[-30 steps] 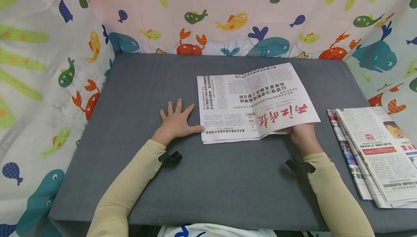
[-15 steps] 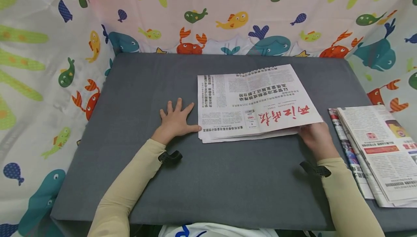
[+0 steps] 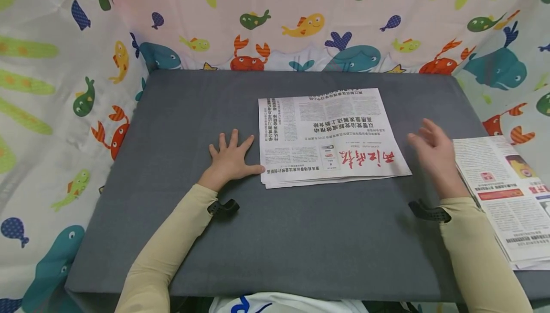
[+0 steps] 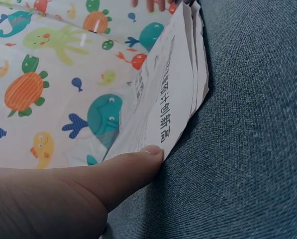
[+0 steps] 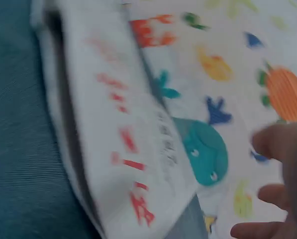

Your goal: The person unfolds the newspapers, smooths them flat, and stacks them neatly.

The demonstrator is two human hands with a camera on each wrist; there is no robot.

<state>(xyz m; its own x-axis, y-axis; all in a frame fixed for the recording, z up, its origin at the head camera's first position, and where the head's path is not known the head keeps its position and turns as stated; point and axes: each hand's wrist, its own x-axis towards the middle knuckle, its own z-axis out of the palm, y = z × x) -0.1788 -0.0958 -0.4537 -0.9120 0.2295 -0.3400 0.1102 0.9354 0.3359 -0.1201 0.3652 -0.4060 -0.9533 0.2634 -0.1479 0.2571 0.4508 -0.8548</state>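
A folded newspaper (image 3: 328,136) with a red title lies on the grey table right of centre, in the head view. My left hand (image 3: 229,162) rests spread on the table beside it. In the left wrist view the tip of my left thumb (image 4: 131,172) touches the paper's near left corner. Apart from the paper, my right hand (image 3: 436,160) is off its right edge with nothing in the fingers. Seen from the right wrist, the newspaper (image 5: 108,129) is blurred, and its folded layers show at the side.
A stack of newspapers (image 3: 502,217) lies at the table's right side, partly hidden by my right forearm. Behind and at both sides hangs a cloth (image 3: 206,12) printed with sea animals. The grey table (image 3: 301,246) ends close to my body.
My right hand has let go of the newspaper's near right corner and moved right, away from it. That corner has dropped and the paper lies flatter. The left hand has stayed in place.
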